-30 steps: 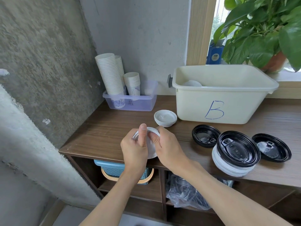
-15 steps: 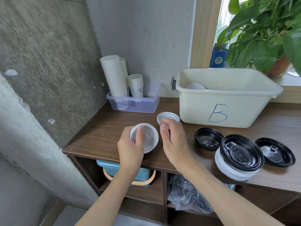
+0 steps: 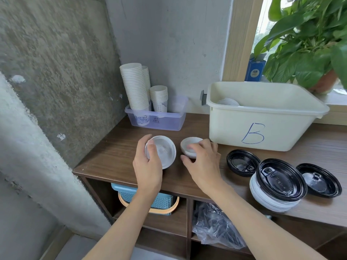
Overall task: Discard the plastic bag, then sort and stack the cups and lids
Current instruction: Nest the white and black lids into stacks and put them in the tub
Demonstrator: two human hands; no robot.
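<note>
Nearest, lower centre: plastic bag (image 3: 216, 226) in the shelf bay under the surface (image 3: 112, 160). Centre: left hand (image 3: 148, 166) gripping a tilted white lid (image 3: 165, 151), thumb across its face; right hand (image 3: 202, 162) curled over a small lid stack (image 3: 189, 145), thumb at its near edge. Right: black lids (image 3: 281, 180). Farther back: tub marked B (image 3: 262, 128); paper cups (image 3: 135, 87) in a clear tray (image 3: 169, 122).
</note>
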